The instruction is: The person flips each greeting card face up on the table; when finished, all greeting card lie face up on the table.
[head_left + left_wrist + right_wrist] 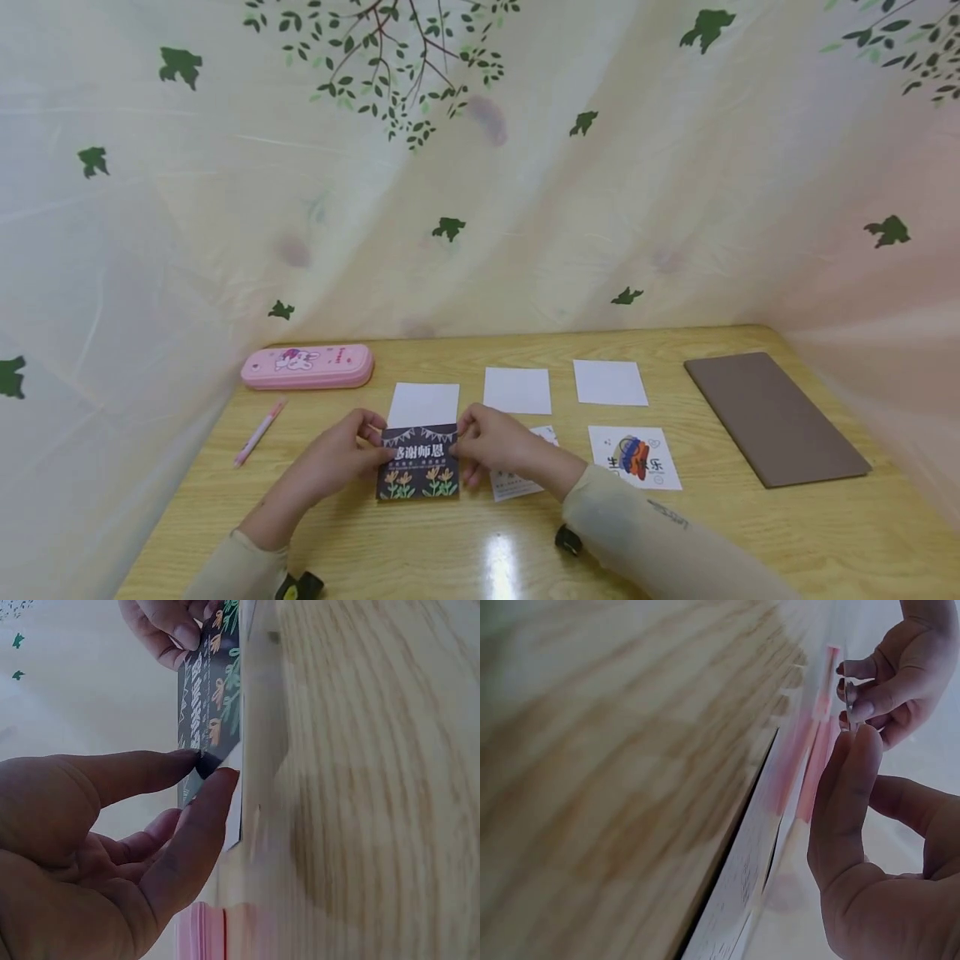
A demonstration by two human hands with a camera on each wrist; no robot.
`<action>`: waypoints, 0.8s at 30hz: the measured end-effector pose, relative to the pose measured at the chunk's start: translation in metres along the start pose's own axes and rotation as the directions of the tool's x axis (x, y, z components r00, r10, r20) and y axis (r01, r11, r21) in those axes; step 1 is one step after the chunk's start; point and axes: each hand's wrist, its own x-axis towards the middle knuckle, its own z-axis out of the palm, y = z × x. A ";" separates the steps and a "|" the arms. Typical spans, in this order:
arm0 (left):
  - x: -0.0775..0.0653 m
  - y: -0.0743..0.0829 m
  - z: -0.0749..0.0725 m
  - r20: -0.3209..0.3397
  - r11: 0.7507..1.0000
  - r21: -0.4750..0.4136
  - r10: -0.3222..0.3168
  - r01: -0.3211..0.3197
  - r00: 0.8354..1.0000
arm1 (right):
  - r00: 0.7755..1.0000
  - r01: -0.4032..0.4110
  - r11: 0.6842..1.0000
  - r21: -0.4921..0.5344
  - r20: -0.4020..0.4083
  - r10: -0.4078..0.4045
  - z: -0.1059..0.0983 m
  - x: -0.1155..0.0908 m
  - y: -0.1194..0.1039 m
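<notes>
A dark greeting card [417, 483] with white Chinese lettering, bunting and orange flowers is held between both hands, its face toward the head camera. My left hand [336, 457] pinches its left edge, thumb in front. On the opposite edge, my right hand [498, 443] pinches it between thumb and fingers. Behind its top edge lies a white rectangle of paper [423, 402]. A white printed card [517, 486] on the table is partly hidden by the right hand and wrist. In the left wrist view the dark card [217, 705] stands tilted close over the wood.
Two more white papers [517, 390] [610, 382] lie at the back. A birthday card [671, 479] sits right of centre, with a brown folder-like board [776, 421] farther right. A pink pencil case [307, 367] and a pink pen [259, 433] lie on the left of the wooden table [420, 558].
</notes>
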 end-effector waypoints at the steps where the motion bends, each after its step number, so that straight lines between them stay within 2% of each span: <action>1: 0.001 -0.001 0.000 0.001 1.000 0.024 -0.004 0.004 1.000 | 1.000 -0.002 1.000 -0.008 0.002 0.002 0.001 0.000 0.000; 7: 0.006 -0.005 0.001 -0.002 0.992 0.126 -0.028 0.028 1.000 | 1.000 -0.022 0.998 -0.056 -0.006 0.021 0.006 0.000 -0.002; 17: 0.006 -0.006 0.003 0.004 0.987 0.153 -0.058 0.057 0.998 | 0.999 -0.034 0.991 -0.127 0.009 0.035 0.009 -0.002 -0.004; 24: 0.005 -0.004 0.003 0.006 0.980 0.196 -0.046 0.044 0.999 | 0.999 -0.039 0.990 -0.135 0.024 0.042 0.010 -0.002 -0.003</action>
